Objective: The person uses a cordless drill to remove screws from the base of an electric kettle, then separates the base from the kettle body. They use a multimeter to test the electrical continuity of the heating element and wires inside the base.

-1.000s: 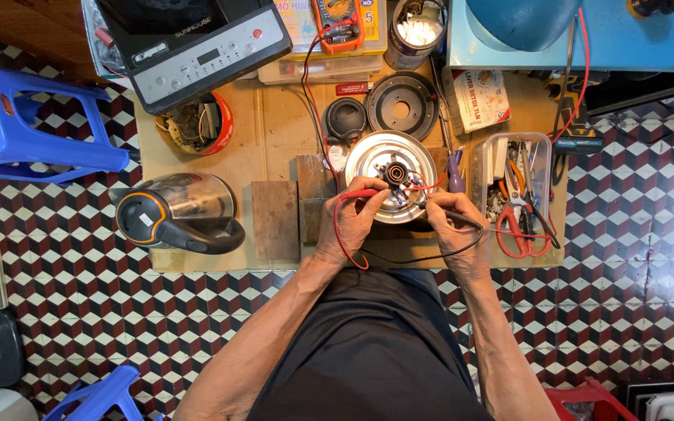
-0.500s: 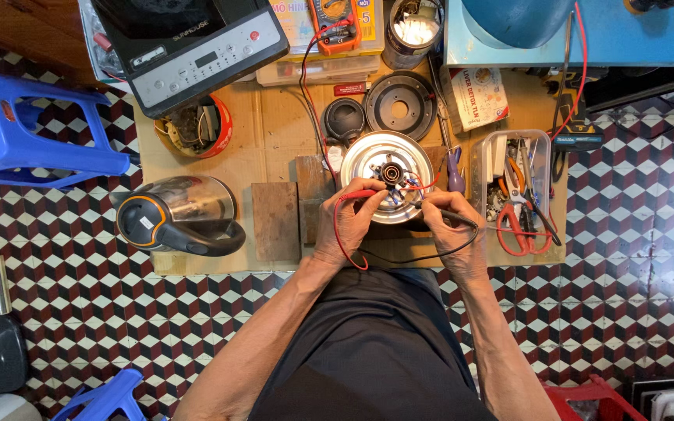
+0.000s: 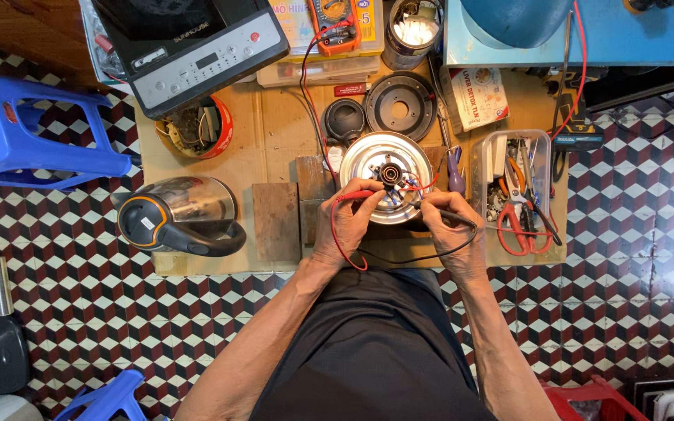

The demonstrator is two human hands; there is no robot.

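A round shiny metal kettle base (image 3: 388, 160) lies upturned on the low wooden board (image 3: 274, 136), with a black connector and coloured wires at its centre. My left hand (image 3: 346, 228) holds a red test probe (image 3: 355, 195) whose tip points at that centre. My right hand (image 3: 448, 228) holds a black test probe (image 3: 450, 212) against the same spot. The red and black leads loop down past my wrists. An orange multimeter (image 3: 334, 23) sits at the board's far edge.
A steel electric kettle (image 3: 179, 214) lies on its side at left. A black induction cooker (image 3: 189, 43), a red tin of parts (image 3: 195, 127), black round parts (image 3: 398, 105), a clear box of tools (image 3: 518, 187), a blue stool (image 3: 29, 129) and a blue cabinet (image 3: 571, 31) surround the board.
Both hands have stayed on the probes at the kettle base's centre. The view shifted slightly.
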